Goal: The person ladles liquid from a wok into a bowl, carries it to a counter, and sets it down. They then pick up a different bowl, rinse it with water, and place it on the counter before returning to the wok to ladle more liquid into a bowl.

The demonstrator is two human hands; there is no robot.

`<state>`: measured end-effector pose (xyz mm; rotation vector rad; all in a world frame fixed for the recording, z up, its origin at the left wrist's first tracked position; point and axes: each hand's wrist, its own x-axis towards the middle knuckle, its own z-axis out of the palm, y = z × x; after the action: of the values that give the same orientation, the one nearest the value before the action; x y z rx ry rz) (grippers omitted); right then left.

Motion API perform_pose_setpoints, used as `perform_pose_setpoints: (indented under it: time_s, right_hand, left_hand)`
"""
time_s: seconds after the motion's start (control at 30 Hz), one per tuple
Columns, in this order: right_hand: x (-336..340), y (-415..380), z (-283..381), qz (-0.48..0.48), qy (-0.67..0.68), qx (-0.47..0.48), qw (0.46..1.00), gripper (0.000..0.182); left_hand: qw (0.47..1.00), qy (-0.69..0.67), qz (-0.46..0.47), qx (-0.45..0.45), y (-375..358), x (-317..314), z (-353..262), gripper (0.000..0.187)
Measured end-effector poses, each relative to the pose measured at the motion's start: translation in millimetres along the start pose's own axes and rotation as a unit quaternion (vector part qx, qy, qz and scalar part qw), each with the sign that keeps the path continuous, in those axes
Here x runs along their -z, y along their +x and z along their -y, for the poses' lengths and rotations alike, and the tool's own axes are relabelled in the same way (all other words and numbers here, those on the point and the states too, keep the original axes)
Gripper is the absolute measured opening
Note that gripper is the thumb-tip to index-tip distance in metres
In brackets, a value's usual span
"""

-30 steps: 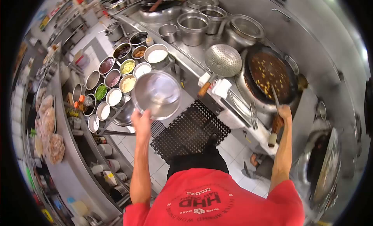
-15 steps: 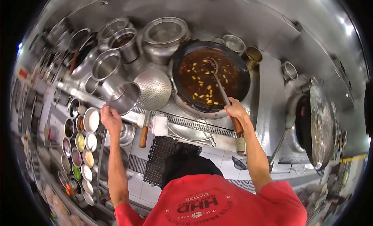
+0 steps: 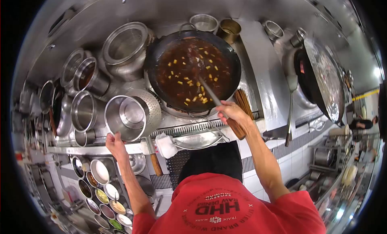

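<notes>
- My left hand [image 3: 116, 146] pinches the near rim of steel pot [image 3: 114, 119], which is above the perforated strainer [image 3: 154, 111]; it is now closer to the wok [image 3: 235, 73], so I judge it is within easier reach of the ladle.
- My right hand [image 3: 233, 112] is closed around the ladle [image 3: 210, 92]; its bowl seems to be inside the dark sauce [image 3: 167, 79] with yellow pieces.
- Behind the wok stands a brass-coloured container [image 3: 229, 32].

Through my feed I can read dark print [image 3: 217, 210] on the red shirt [image 3: 264, 218] — "HHD" largest, "RAW DENIM" just beside it, small "TRADE MARK" lettering, and "BETTER BRAND WORLDWIDE" curving around — plus a short pale word I can't make out surely.
</notes>
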<state>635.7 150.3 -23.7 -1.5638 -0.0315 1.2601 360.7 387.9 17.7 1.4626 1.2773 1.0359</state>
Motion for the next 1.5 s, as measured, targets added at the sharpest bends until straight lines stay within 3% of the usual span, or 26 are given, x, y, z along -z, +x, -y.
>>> perform_pose_setpoints:
  time_s: [0.03, 0.1, 0.23, 0.3, 0.37, 0.47, 0.6, 0.7, 0.83, 0.93, 1.03, 1.07, 1.13, 1.23, 1.33, 1.43, 1.5]
  right_hand:
    - [0, -6, -12, 0.012, 0.038, -0.011, 0.999, 0.056]
    - [7, -35, -22, -0.022, 0.101, -0.030, 0.994, 0.058]
    - [28, -65, -9, -0.022, 0.072, -0.017, 0.997, 0.056]
    - [25, -48, -2, -0.058, -0.135, 0.041, 0.988, 0.064]
    - [6, -21, -1, -0.088, -0.096, 0.024, 0.991, 0.064]
    - [-8, -20, -19, -0.032, 0.033, 0.012, 0.999, 0.061]
    - [26, -57, -29, 0.004, 0.116, -0.013, 0.993, 0.060]
    - [46, -41, -8, -0.027, -0.066, 0.044, 0.997, 0.061]
    - [18, -6, -1, -0.066, -0.108, 0.064, 0.990, 0.061]
    - [24, -11, -23, 0.051, 0.065, 0.027, 0.996, 0.062]
    - [63, -35, -22, 0.071, 0.096, -0.005, 0.993, 0.063]
    - [66, -31, -16, 0.075, 0.091, -0.004, 0.993, 0.063]
    - [65, -23, 1, 0.015, -0.090, 0.060, 0.994, 0.061]
    - [24, 1, 0, -0.039, -0.096, 0.061, 0.993, 0.061]
    - [18, -14, -21, 0.058, 0.071, 0.038, 0.995, 0.061]
    - [37, -41, -27, 0.061, 0.137, 0.009, 0.989, 0.060]
    - [39, -40, -14, 0.040, 0.099, 0.023, 0.994, 0.061]
  left_hand:
    - [1.000, -0.001, 0.018, -0.002, 4, -2, -3, 0.022]
    - [0.999, -0.028, 0.032, 0.009, 9, -9, -14, 0.024]
    - [1.000, 0.009, 0.013, -0.004, 17, -10, -7, 0.030]
    - [1.000, 0.008, 0.019, -0.003, 18, -7, -2, 0.030]
    - [1.000, -0.004, 0.011, -0.004, 16, -8, -1, 0.031]
    - [0.999, -0.037, 0.012, 0.020, 14, -5, 6, 0.030]
    - [0.998, -0.030, -0.028, 0.045, -3, -9, -19, 0.028]
    - [0.997, -0.033, -0.055, 0.051, -15, 4, -9, 0.027]
    - [0.997, -0.040, -0.065, 0.030, -33, 15, -5, 0.026]
    - [0.995, -0.016, -0.087, 0.037, -48, 13, -12, 0.025]
    - [0.992, -0.022, -0.117, 0.042, -63, 14, -22, 0.025]
    - [0.992, -0.022, -0.117, 0.039, -67, 17, -23, 0.025]
    - [0.991, -0.028, -0.123, 0.041, -73, 25, -16, 0.026]
    - [0.992, -0.048, -0.113, 0.041, -75, 34, -4, 0.025]
    - [0.992, -0.057, -0.089, 0.062, -68, 41, 7, 0.021]
    - [0.991, -0.074, -0.094, 0.056, -63, 47, 18, 0.020]
    - [0.993, -0.059, -0.085, 0.061, -61, 56, 22, 0.019]
